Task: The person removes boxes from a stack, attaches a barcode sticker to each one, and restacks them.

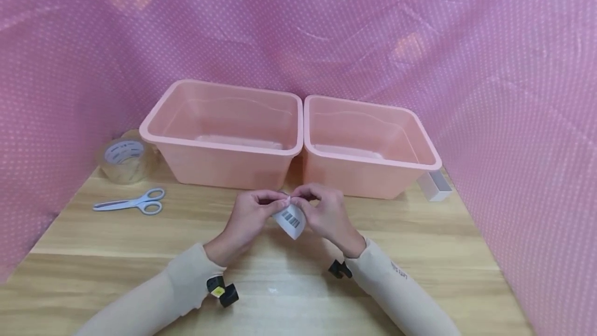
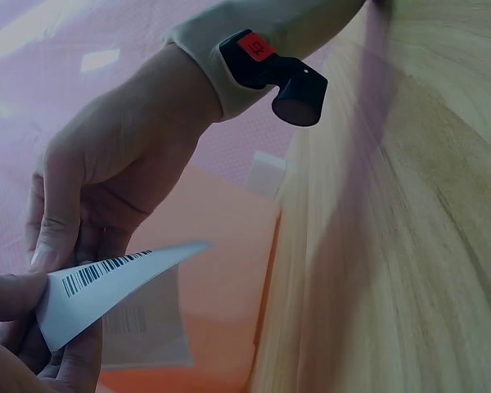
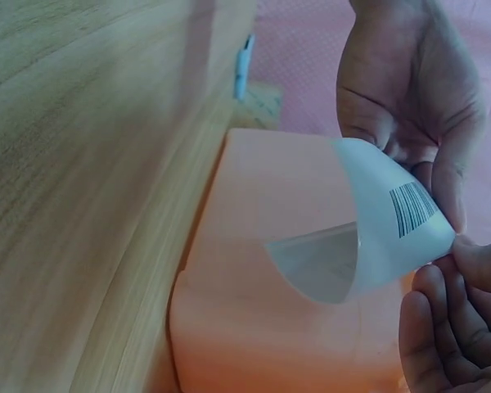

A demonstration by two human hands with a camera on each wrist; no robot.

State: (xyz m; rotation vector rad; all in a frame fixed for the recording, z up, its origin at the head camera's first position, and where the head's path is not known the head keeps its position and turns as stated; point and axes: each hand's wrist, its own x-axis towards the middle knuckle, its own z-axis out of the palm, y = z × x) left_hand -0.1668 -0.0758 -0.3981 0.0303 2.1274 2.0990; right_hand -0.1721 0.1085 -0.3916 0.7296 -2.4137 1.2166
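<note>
A white barcode label (image 1: 290, 220) is held between both hands just in front of the two pink basins. The left hand (image 1: 252, 217) pinches its upper edge between thumb and fingers. From the other side the right hand (image 1: 328, 218) pinches the same edge, the fingertips of both hands almost meeting. In the right wrist view the label (image 3: 393, 217) bends into a curl, its barcode facing out near the left hand (image 3: 413, 90). A greyish flap hangs below the label (image 2: 90, 282) in the left wrist view.
Two pink basins, the left (image 1: 233, 167) and right (image 1: 359, 175), stand side by side at the back. Light blue scissors (image 1: 135, 203) lie on the wooden table (image 1: 116, 253) at left, before a tape roll (image 1: 123, 162). A small white box (image 1: 435, 186) sits beside the right basin.
</note>
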